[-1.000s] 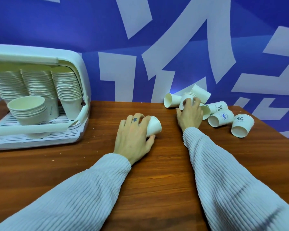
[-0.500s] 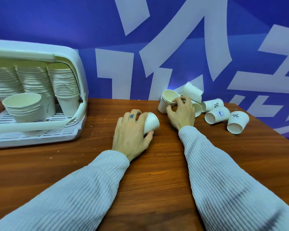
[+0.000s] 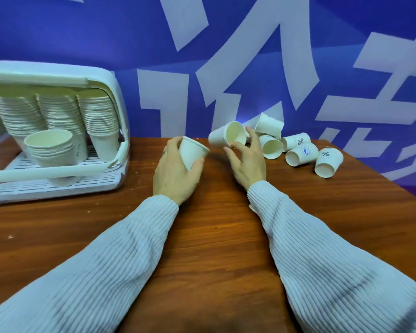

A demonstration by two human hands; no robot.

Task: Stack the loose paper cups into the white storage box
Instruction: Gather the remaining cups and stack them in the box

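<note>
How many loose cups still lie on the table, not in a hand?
5: one tilted by the wall, one open-mouthed below it, three at right. More may hide behind.

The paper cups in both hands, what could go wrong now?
The white paper cup in the right hand is pinched only at its rim by the fingertips, so it might slip or crumple. That hand sits close to the loose white cups lying on the brown wooden table, and could nudge one toward the edge.

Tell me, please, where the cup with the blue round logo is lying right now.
In the head view, the cup with the blue round logo lies on its side on the table, right of the right hand, between two percent-sign cups.
</note>
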